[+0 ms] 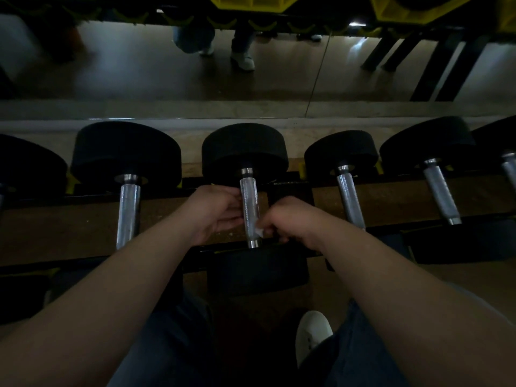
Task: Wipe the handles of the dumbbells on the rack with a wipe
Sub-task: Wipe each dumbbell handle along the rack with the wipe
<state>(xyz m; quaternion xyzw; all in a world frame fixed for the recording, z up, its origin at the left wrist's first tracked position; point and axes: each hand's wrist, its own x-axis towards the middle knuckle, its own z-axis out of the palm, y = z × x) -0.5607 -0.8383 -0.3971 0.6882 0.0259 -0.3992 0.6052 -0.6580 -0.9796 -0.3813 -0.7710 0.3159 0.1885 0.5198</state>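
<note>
A row of black dumbbells lies on a dark rack point(391, 227), their knurled steel handles pointing toward me. The middle dumbbell's handle point(249, 196) sits between my hands. My left hand point(216, 209) rests against the handle's left side, fingers curled at it. My right hand point(290, 219) is closed on a small white wipe point(259, 232), pressed to the lower right part of that handle. Most of the wipe is hidden inside the fist.
Neighbouring handles lie at the left point(128, 210) and the right point(350, 201), with another further right point(441, 195). A mirror point(167, 79) behind the rack reflects legs and white shoes. My white shoe point(312, 333) is on the floor below.
</note>
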